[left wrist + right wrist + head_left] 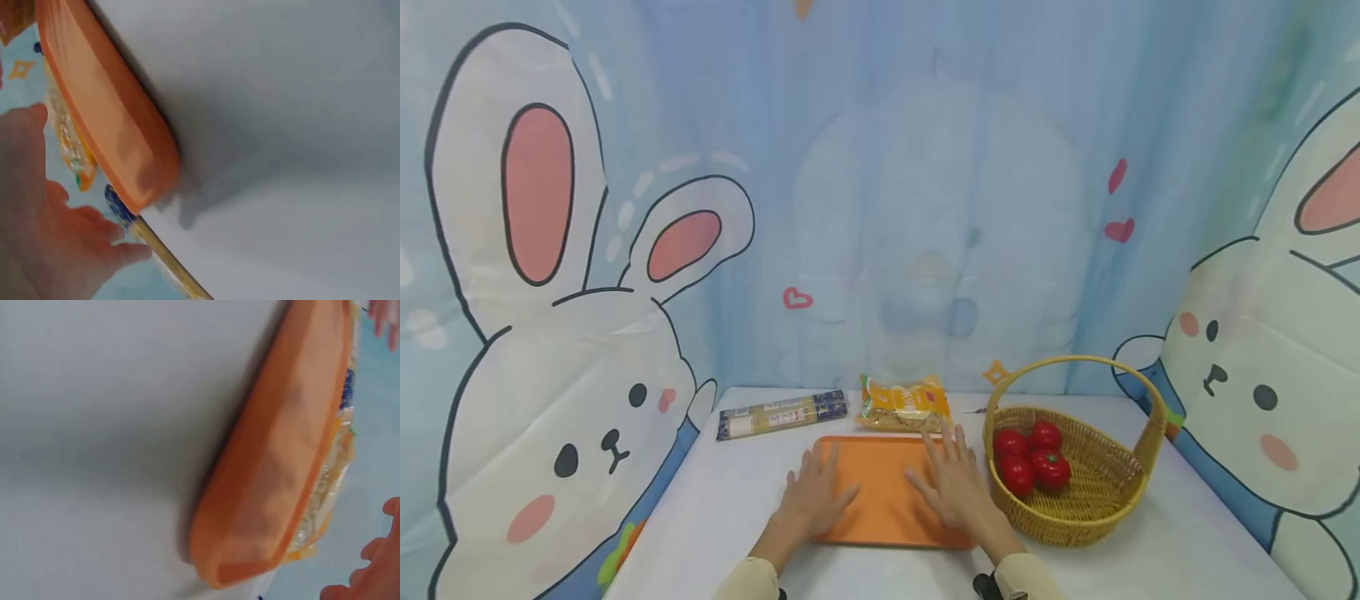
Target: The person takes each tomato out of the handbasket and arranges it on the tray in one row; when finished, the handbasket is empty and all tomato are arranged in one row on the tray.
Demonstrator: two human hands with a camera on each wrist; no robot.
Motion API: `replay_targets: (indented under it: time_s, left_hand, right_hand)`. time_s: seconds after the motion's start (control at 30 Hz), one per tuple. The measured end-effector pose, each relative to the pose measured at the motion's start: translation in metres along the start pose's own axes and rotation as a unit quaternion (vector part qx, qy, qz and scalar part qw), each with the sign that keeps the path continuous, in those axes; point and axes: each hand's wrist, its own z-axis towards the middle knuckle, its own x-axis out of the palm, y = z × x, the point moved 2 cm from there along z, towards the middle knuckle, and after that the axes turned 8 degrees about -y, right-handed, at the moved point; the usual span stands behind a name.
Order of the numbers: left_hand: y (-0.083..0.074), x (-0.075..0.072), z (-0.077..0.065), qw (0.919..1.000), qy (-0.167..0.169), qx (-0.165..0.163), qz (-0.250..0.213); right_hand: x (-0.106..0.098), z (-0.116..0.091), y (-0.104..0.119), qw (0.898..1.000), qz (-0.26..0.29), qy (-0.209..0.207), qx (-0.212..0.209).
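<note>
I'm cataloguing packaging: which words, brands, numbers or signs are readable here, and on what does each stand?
No text reads clearly.
Long navy-and-gold packet: printing and a pale label, too small to read.
Yellow bag: lettering, too small and blurred to read.
Curtain: hearts and a star shape, no readable words.

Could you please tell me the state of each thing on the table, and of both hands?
Orange tray: open side up, flat on the table.
Basket: upright, handle raised, partly filled.
Red tomatoes: whole, grouped in the basket's left part.
Yellow packet: lying down; seal unclear.
Long packet: lying flat; seal unclear.
Left hand: fingers extended, holding nothing.
Right hand: fingers spread, holding nothing.
</note>
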Motion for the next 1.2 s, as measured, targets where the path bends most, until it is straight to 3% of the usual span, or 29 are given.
replay_targets:
  time_s: [0.17, 0.4, 0.67, 0.83, 0.93, 1.03, 1.2]
  left_hand:
    - [0.024, -0.001, -0.010, 0.9988, 0.042, 0.018, 0.014]
    - [0.044, -0.001, -0.025, 0.9956, 0.086, 0.024, 0.027]
    - [0.049, 0.000, -0.031, 0.9950, 0.085, 0.022, 0.048]
    - [0.049, 0.001, -0.032, 0.9950, 0.083, 0.023, 0.050]
    - [0.050, 0.001, -0.032, 0.9947, 0.088, 0.019, 0.049]
    - [0.049, 0.000, -0.033, 0.9942, 0.092, 0.020, 0.051]
    - [0.046, -0.001, -0.033, 0.9944, 0.091, 0.026, 0.047]
  right_hand:
    - [-0.018, 0.002, 0.001, 0.999, 0.037, 0.014, -0.006]
    - [-0.049, 0.001, 0.004, 0.997, 0.055, -0.028, -0.040]
    - [-0.089, -0.001, 0.008, 0.993, 0.056, -0.064, -0.076]
    - [-0.121, -0.004, -0.002, 0.991, 0.074, -0.076, -0.084]
    - [-0.141, -0.002, -0.015, 0.988, 0.092, -0.061, -0.108]
    - [-0.159, 0.004, -0.033, 0.987, 0.103, -0.019, -0.124]
    - [-0.171, 0.016, -0.069, 0.990, 0.095, 0.046, -0.092]
